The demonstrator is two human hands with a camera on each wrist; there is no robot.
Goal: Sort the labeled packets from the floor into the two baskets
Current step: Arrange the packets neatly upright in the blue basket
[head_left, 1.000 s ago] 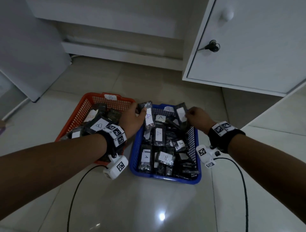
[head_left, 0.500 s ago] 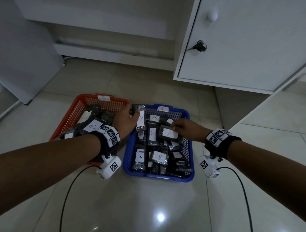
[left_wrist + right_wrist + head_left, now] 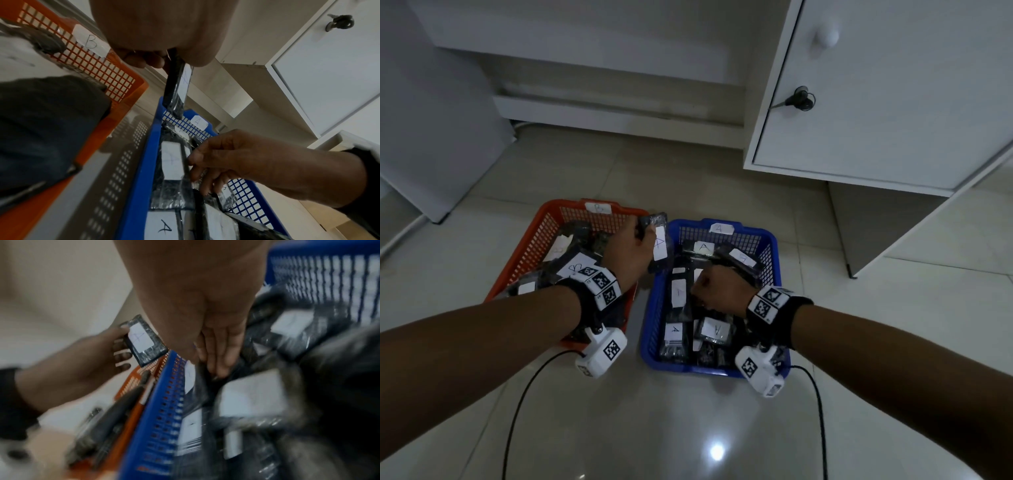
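Your left hand [image 3: 631, 248] pinches the A packet [image 3: 658, 242] above the gap between baskets, so carry it over the blue basket [image 3: 773, 253] rim and drop it beside your right hand [image 3: 717, 286], whose fingers rest among the packets there, gripping nothing I can make out.

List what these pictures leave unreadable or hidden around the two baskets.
- Right hand: whether it grips a packet; head view shows only its back, right wrist view is blurred.
- Orange basket: near part hidden by the left forearm, head view.
- Packet labels in the blue basket: smeared by blur, right wrist view.
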